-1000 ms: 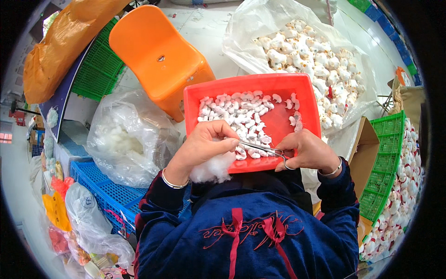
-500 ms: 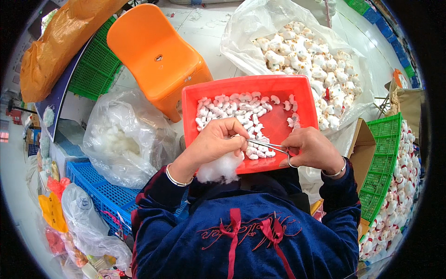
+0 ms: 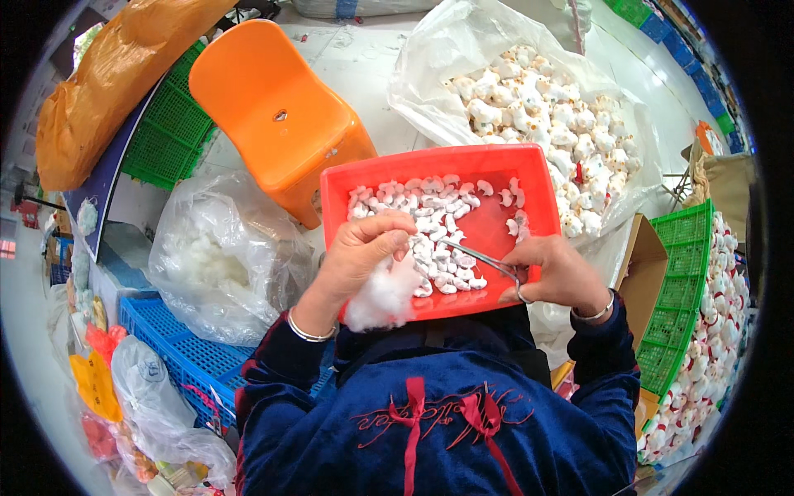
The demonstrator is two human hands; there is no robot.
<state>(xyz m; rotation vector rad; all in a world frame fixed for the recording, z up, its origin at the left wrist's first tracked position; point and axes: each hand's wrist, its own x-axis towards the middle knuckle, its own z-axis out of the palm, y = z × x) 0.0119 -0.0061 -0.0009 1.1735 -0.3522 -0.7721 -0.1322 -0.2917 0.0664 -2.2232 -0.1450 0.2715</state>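
Right hand [image 3: 552, 269] of mine is gripping metal forceps [image 3: 484, 259] by the loops above the red tray [image 3: 488, 225]; their long axis is running left and far, tips pointing toward my left hand [image 3: 361, 255], which is holding white fluff [image 3: 385, 298].

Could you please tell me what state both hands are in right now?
Left hand: closed, holding white fluff; whether it holds more cannot be told.
Right hand: closed, holding a metal scissor-handled tool.
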